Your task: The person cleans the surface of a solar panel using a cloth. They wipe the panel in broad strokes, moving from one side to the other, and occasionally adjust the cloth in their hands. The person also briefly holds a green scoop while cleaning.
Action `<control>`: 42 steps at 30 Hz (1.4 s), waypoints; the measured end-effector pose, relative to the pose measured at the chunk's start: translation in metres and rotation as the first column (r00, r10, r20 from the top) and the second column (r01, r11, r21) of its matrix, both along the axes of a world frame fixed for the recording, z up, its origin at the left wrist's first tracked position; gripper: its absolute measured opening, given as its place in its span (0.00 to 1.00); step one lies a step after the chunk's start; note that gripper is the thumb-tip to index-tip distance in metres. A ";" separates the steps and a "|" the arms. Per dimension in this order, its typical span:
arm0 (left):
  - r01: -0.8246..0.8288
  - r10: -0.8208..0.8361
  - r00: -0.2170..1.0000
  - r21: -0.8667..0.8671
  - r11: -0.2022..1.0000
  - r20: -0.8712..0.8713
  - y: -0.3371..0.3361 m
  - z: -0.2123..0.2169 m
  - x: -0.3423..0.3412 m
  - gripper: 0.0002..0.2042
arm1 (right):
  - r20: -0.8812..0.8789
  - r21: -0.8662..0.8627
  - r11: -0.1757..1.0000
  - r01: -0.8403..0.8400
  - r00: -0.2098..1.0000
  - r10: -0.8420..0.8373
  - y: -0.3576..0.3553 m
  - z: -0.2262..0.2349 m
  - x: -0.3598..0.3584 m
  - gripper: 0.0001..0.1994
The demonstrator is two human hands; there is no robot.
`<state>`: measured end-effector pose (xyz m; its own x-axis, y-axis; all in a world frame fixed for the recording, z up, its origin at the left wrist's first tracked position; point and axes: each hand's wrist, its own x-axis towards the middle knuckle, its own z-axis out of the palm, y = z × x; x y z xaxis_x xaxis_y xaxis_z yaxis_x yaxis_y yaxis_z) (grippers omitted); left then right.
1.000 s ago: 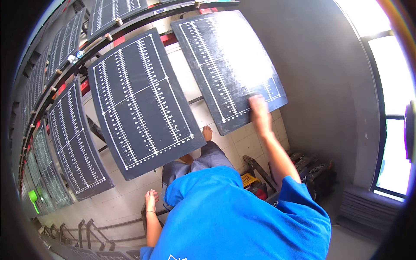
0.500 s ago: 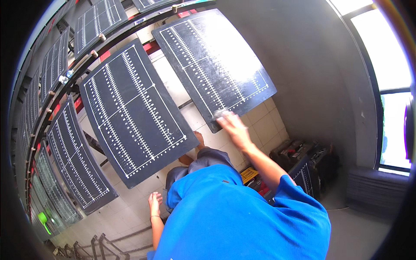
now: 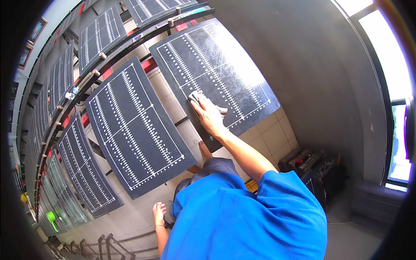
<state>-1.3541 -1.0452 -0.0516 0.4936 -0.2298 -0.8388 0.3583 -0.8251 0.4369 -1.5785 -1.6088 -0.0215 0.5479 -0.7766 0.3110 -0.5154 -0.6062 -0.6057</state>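
A pale grey cloth lies bunched under my right hand, which presses it onto a dark, slightly curved panel. The cloth is near the panel's left edge, and part of it pokes out beside my fingers. White border lines and rows of tick marks cover the panel, and its far right side shines with glare. My left hand hangs low beside my body, holding nothing, its fingers loosely apart. Nearest to that hand is a second marked dark panel, which it does not touch.
More marked panels, such as one at the left, line a curved dark rail with short pegs. A green handled object rests on a panel at lower left. A grey wall and dark cases stand to the right.
My right hand has slid the cloth from the panel's near corner up along its left side. My left hand still hangs low. The whole view has shifted slightly.
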 end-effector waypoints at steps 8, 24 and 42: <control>-0.124 0.126 0.991 0.043 0.991 -0.042 0.030 0.017 -0.027 0.19 | -0.502 0.014 0.666 0.746 0.581 -0.640 -0.189 0.023 -0.302 0.22; 0.203 -0.090 0.978 -0.766 0.609 0.188 -0.298 0.208 -0.027 0.15 | 0.386 0.907 0.122 -0.403 0.679 -0.625 0.022 0.191 -0.025 0.21; -0.369 -0.191 0.889 -0.898 0.238 -0.416 -0.176 0.292 0.090 0.17 | 0.334 0.747 0.664 -0.027 0.880 -0.339 0.247 0.202 0.129 0.17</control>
<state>-1.2646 -1.2208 0.2403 0.2966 -0.9477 -0.1175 0.7415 0.1510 0.6537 -1.4498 -1.3615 0.1801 0.3554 -0.9089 -0.2184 -0.1491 0.1755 -0.9731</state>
